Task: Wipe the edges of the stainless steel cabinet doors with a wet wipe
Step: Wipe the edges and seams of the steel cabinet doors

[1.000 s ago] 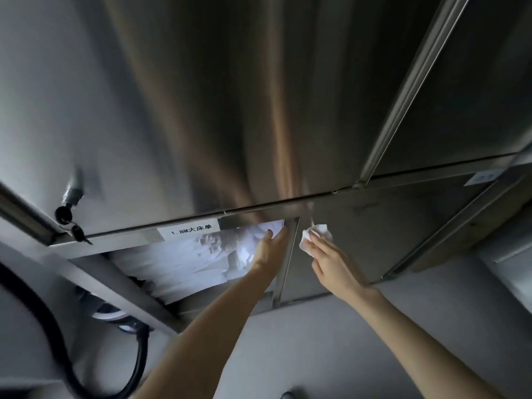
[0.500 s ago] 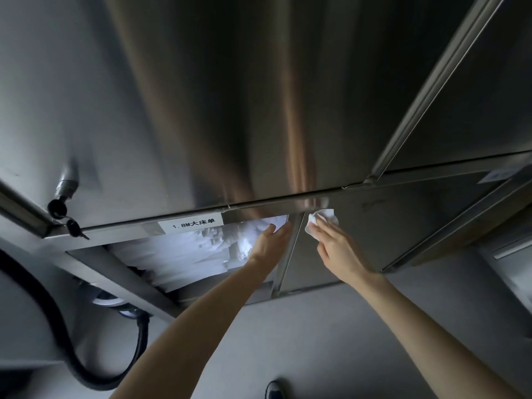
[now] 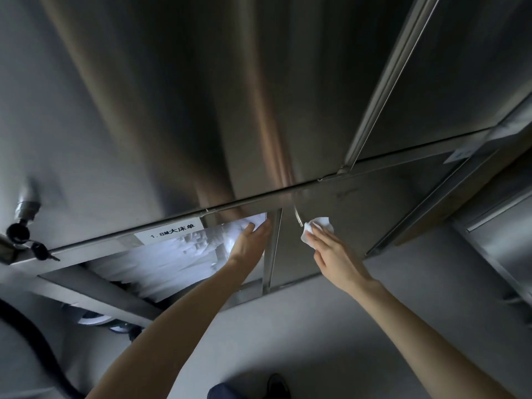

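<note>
A tall stainless steel cabinet door (image 3: 230, 96) fills the upper view. Below it, a lower steel door (image 3: 345, 226) stands partly slid aside, and its left edge (image 3: 273, 249) runs down as a bright strip. My right hand (image 3: 334, 251) presses a crumpled white wet wipe (image 3: 316, 227) flat on the lower door's face, just right of a small curved handle (image 3: 298, 217). My left hand (image 3: 250, 240) lies with its fingers together, flat against the door's left edge, in front of the open compartment.
Folded white linen (image 3: 172, 254) fills the open compartment under a white label (image 3: 169, 230). A lock with keys (image 3: 21, 231) hangs at the left. A black hose (image 3: 37, 347) curves over the grey floor at lower left. More steel cabinets (image 3: 489, 240) stand at the right.
My right hand has carried the wipe right and a little down, away from the door's upper corner and onto its face past the handle. My left hand stays at the edge.
</note>
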`<state>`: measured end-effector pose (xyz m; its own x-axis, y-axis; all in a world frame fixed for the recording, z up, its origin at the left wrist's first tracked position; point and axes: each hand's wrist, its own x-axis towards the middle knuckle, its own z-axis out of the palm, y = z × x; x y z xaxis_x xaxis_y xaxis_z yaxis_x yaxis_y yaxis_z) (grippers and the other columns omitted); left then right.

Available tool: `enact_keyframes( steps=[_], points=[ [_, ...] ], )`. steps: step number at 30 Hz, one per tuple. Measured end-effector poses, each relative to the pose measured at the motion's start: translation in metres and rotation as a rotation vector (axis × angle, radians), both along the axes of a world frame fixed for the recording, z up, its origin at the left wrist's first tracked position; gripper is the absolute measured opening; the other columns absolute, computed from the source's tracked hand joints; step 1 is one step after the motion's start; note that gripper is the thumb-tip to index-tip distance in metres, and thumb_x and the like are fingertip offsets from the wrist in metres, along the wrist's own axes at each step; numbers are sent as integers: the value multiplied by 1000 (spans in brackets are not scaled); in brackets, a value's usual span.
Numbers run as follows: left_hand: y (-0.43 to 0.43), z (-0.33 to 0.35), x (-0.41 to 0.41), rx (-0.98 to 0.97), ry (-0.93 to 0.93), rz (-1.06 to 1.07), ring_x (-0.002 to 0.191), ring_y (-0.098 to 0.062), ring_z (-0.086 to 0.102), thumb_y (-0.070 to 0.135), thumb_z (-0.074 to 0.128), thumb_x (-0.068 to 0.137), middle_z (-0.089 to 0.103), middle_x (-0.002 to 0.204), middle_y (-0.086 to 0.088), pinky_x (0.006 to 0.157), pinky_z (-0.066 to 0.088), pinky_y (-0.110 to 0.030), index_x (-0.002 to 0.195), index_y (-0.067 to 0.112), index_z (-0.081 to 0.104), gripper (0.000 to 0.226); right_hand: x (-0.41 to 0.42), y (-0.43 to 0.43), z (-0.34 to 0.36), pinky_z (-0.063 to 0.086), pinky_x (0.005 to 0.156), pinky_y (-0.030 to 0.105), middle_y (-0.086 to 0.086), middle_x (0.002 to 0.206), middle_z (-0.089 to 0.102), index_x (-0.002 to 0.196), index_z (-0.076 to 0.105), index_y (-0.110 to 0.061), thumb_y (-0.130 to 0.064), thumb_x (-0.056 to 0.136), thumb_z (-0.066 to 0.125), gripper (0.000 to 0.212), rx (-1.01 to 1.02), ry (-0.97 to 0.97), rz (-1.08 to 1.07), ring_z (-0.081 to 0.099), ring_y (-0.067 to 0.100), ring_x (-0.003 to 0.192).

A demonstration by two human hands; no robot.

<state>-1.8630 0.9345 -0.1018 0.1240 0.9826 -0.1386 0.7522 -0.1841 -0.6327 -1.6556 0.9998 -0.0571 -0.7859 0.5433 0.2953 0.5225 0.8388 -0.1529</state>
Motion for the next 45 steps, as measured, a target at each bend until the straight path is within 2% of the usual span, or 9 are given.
enact_keyframes(
  steps=[5, 14, 18, 24, 28, 35, 37, 41, 45],
  points=[
    [0, 1, -6, 18, -7, -20, 145, -11, 20, 19, 49, 93, 26, 157, -3, 102, 36, -25, 148, 10, 35, 57, 1, -7, -1, 56, 64, 27, 13, 124, 63, 115, 66, -1, 9, 62, 77, 55, -2, -1, -42, 63, 24, 111],
    [-16, 1, -23, -2, -49, -36, 149, -15, 10, 15, 45, 97, 12, 161, -10, 110, 28, -28, 149, 3, 25, 57, -20, -20, -3, 56, 64, 27, 11, 123, 63, 112, 66, 0, 9, 59, 77, 55, 15, -18, -28, 63, 24, 111],
    [-37, 0, -39, 26, -50, -23, 148, -13, 14, 19, 50, 93, 23, 159, -4, 107, 32, -26, 147, 10, 36, 56, -40, -27, -10, 58, 61, 30, 10, 126, 61, 114, 65, -1, 8, 63, 75, 53, -12, -10, 0, 61, 23, 114],
    [-69, -5, -66, -23, -42, 29, 150, -18, 4, 13, 41, 100, 8, 163, -9, 113, 25, -31, 152, 3, 23, 56, -82, -43, -16, 57, 61, 28, 11, 125, 62, 114, 65, -1, 5, 63, 77, 52, -14, -23, 82, 62, 23, 112],
    [-90, -8, -84, -22, -42, 52, 150, -18, 0, 13, 37, 101, 1, 163, -11, 115, 23, -33, 153, -1, 7, 62, -107, -56, -25, 59, 76, 39, 16, 128, 59, 116, 64, 2, 7, 68, 75, 50, -68, -24, 137, 59, 29, 117],
    [-122, 1, -108, -19, -67, 128, 139, -1, 33, 36, 59, 84, 42, 150, 11, 98, 39, -20, 139, 25, 54, 56, -138, -70, -25, 58, 76, 43, 19, 121, 63, 111, 66, 4, 9, 63, 78, 50, -56, 9, 177, 62, 32, 110],
    [-132, 4, -113, -41, -67, 144, 138, 0, 34, 36, 60, 82, 44, 148, 11, 96, 39, -19, 136, 26, 57, 54, -148, -75, -23, 55, 77, 42, 21, 118, 64, 109, 66, 6, 10, 60, 79, 51, -53, 28, 191, 64, 34, 107],
    [-156, 6, -129, -22, -4, 142, 144, -7, 24, 25, 52, 90, 34, 154, 3, 98, 38, -22, 143, 18, 46, 54, -172, -85, -26, 46, 90, 42, 21, 118, 64, 108, 67, 7, 13, 54, 80, 55, -27, 45, 224, 63, 34, 108],
    [-183, 0, -149, -74, 26, 186, 150, -17, -2, 16, 40, 100, 1, 163, -12, 111, 26, -32, 153, 1, 12, 62, -193, -101, -33, 45, 92, 44, 21, 119, 64, 108, 67, 6, 12, 54, 80, 56, -42, 19, 275, 63, 33, 109]
  ],
)
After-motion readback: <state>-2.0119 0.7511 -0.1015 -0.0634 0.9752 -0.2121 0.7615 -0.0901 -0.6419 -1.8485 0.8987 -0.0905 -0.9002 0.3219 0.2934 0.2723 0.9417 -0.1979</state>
